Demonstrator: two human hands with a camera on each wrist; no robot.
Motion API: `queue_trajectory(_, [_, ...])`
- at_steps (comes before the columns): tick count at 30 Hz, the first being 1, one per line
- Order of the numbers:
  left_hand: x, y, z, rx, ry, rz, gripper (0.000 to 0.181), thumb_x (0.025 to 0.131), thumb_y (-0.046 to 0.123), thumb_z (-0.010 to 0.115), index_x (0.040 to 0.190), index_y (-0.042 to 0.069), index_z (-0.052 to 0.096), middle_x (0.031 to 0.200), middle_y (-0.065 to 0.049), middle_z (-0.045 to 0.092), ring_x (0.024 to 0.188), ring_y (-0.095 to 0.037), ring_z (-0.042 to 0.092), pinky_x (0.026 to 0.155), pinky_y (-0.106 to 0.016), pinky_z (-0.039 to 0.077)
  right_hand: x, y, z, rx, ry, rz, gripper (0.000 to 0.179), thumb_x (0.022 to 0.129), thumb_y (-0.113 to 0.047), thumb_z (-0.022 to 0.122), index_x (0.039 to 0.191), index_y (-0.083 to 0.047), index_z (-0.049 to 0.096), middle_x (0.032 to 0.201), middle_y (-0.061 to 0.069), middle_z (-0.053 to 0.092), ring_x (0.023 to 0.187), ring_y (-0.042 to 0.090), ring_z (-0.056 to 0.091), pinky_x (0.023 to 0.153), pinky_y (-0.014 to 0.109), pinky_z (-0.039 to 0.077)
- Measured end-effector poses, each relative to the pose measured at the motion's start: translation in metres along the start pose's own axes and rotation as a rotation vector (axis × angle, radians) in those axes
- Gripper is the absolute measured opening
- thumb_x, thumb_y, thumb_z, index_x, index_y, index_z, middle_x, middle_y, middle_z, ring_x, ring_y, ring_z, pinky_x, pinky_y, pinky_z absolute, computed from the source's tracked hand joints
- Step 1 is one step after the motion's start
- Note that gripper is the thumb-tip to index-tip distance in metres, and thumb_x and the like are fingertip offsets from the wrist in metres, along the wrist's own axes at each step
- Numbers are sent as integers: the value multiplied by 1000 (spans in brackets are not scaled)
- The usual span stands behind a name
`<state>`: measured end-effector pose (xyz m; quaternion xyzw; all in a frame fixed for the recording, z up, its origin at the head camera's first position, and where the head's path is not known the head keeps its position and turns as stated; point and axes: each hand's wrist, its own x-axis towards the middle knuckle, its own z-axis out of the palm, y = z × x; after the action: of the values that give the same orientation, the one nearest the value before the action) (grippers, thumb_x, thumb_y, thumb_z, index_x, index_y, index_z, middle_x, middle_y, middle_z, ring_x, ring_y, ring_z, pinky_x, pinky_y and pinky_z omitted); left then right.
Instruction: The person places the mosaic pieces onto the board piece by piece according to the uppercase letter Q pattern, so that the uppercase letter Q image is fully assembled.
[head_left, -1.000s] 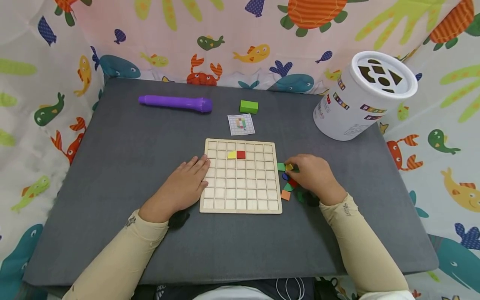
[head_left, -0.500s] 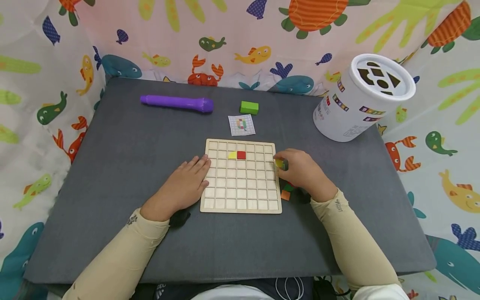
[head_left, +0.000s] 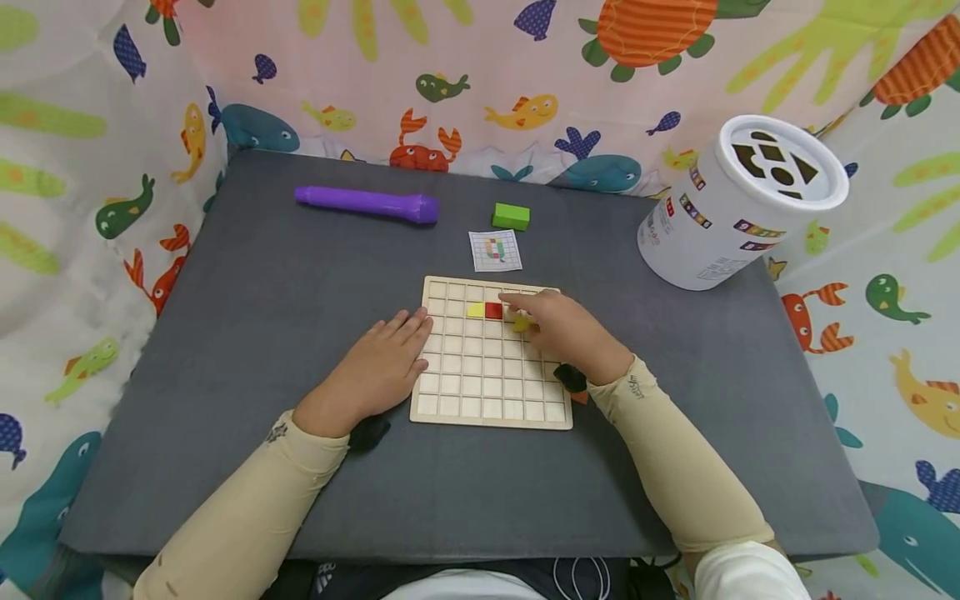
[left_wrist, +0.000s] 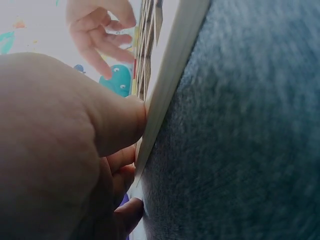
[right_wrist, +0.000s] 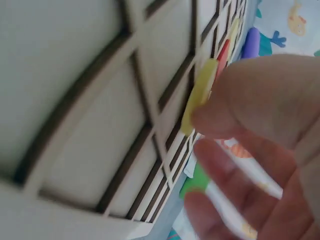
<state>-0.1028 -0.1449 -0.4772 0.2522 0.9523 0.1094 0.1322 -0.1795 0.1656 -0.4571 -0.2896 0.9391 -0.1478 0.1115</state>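
Observation:
A wooden grid board (head_left: pixel 487 408) lies on the table in the head view. One yellow tile (head_left: pixel 476 310) and a red tile (head_left: pixel 493 311) sit side by side in its second row. My left hand (head_left: pixel 378 362) rests along the board's left edge, fingers extended, with the thumb against the rim in the left wrist view. Over the board, just right of the red tile, my right hand (head_left: pixel 570 335) pinches another yellow tile (right_wrist: pixel 200 97) between thumb and fingers. That tile is tilted in the right wrist view, close over the cells.
A small pattern card (head_left: pixel 495 252) lies behind the board, with a green block (head_left: pixel 511 217) beyond it. A purple microphone (head_left: pixel 367 204) is at the back left. The white bucket (head_left: pixel 678 242) with shaped lid holes stands back right. An orange piece (head_left: pixel 580 397) peeks out by my right wrist.
My right hand has carried a yellow tile from the loose pieces right of the board leftward over the grid. My left hand stays at the board's edge; the head view has shifted slightly.

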Motion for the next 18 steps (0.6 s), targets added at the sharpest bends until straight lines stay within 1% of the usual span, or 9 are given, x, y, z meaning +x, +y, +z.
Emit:
queue_trajectory(2, [1,2,-2,0,2,8,65,115,31,51,168,2,28,175,-14,22,160,-39,20,127,-58,21,-2,-2,0,-25,23,47,46,95,-4,74,140,-11,71,123,6,74,105,25,66,83,41,57])
queue_trajectory(4, [2,4,-4,4,-4,11,65,115,31,51,168,1,28,175,-14,22,160,-39,20,127,-58,22,-6,-4,0,-46,47,97,31,95,-14,79,126,-12,78,117,5,76,101,22,68,81,42,59])
queue_trajectory(6, [2,5,-5,10,-10,11,66,115,31,51,168,1,28,175,-14,22,160,-39,20,127,-57,22,-8,-6,1,-65,62,111,21,96,-20,81,115,-13,83,111,4,77,98,20,70,79,42,60])
queue_trajectory(8, [2,5,-6,17,-14,8,66,115,31,51,168,1,28,175,-15,22,160,-39,20,127,-57,22,-9,-7,2,-74,74,85,18,95,-20,83,112,-14,85,110,3,77,100,20,71,78,42,61])
queue_trajectory(11, [2,5,-6,21,-15,3,66,114,31,51,168,1,28,175,-14,21,160,-39,20,127,-57,22,-6,-7,3,-77,107,28,17,95,-14,84,111,-15,86,112,4,77,103,22,71,78,42,61])
queue_trajectory(13, [2,4,-5,23,-18,1,66,114,31,51,168,1,27,175,-14,20,160,-38,19,127,-57,21,-3,-6,4,-85,125,-1,17,94,-12,84,111,-17,87,111,4,77,102,23,70,77,42,62])
queue_trajectory(18, [2,3,-4,21,-19,0,66,115,31,50,168,1,27,175,-15,20,160,-39,20,127,-57,22,1,-7,4,-68,127,-11,15,95,-13,82,108,-18,88,111,5,76,103,23,69,81,42,61])
